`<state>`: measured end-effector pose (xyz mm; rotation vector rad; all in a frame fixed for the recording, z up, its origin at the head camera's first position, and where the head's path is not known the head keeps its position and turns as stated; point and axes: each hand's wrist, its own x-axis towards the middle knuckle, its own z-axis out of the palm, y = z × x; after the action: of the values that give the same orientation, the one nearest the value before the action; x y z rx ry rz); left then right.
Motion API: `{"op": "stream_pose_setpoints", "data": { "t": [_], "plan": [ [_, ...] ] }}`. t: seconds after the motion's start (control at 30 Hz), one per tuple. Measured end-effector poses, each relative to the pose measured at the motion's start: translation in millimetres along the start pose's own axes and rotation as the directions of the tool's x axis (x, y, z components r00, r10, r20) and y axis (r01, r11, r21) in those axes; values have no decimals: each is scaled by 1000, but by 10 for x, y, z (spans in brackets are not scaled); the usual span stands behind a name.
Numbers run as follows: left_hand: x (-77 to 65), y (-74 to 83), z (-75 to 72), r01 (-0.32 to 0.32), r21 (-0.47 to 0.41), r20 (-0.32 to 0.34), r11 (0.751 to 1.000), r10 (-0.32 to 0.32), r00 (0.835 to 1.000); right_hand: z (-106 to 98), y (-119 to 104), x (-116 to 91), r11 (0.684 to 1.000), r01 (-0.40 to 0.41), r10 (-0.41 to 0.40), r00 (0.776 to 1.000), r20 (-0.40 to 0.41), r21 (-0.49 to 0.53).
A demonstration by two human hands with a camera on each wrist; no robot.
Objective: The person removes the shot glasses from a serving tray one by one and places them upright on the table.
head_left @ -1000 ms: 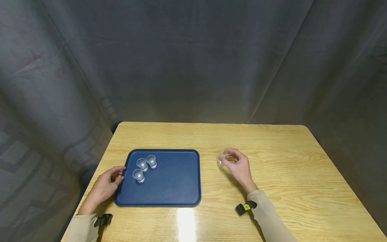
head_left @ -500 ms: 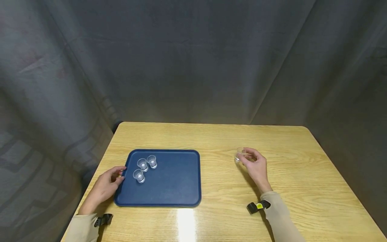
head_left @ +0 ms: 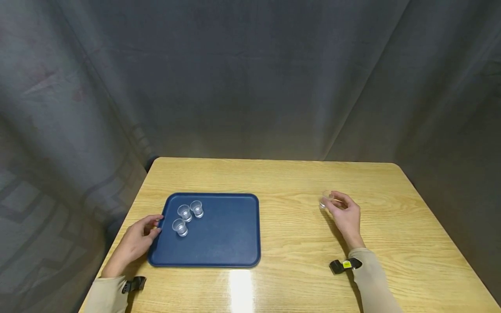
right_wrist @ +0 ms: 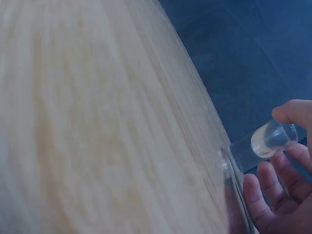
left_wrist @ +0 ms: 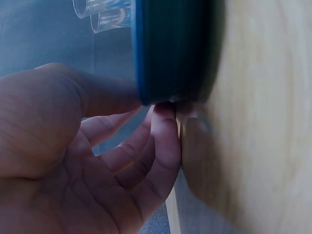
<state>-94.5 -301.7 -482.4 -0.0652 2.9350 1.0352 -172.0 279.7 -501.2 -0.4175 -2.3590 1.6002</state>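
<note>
On the right side of the table, my right hand [head_left: 344, 213] pinches a small clear shot glass [head_left: 327, 196] between thumb and fingers. In the right wrist view the shot glass [right_wrist: 273, 139] is low over the wood, and I cannot tell whether its base touches. My left hand [head_left: 137, 239] is at the left edge of a blue tray [head_left: 227, 243]. The left wrist view has the thumb against the tray's rim [left_wrist: 141, 58] and the fingers curled by its lower edge. Three more shot glasses [head_left: 180, 227] [head_left: 184, 213] [head_left: 197, 208] stand upright on the tray's left part.
The wooden table [head_left: 289, 269] reaches beyond the tray on every side and far to the right. A grey curtain [head_left: 242, 87] hangs behind it and at both sides. Each wrist wears a black strap with a small device [head_left: 337, 266].
My right hand has moved to the right with the shot glass, farther from the tray. My left hand, the tray and the glasses on it have stayed in place.
</note>
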Motion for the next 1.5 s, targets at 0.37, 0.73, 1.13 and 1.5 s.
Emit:
{"op": "stream_pose_setpoints", "data": {
  "t": [0.37,0.73,1.13,1.5],
  "plan": [
    [-10,16,-7,-4,-2,5,1000,4,1000,-6,26,19,999,-3,4,1000,6,-43],
    [-11,11,-14,-8,-2,4,1000,8,1000,-13,-66,4,999,50,-50,998,-38,-1],
    [-7,4,-14,-8,1,0,1000,8,1000,116,-305,-24,987,162,-161,980,-116,-3],
    [-14,24,-20,-12,-3,4,1000,12,1000,337,-537,-152,982,187,-187,980,-73,-10]
  ]
}}
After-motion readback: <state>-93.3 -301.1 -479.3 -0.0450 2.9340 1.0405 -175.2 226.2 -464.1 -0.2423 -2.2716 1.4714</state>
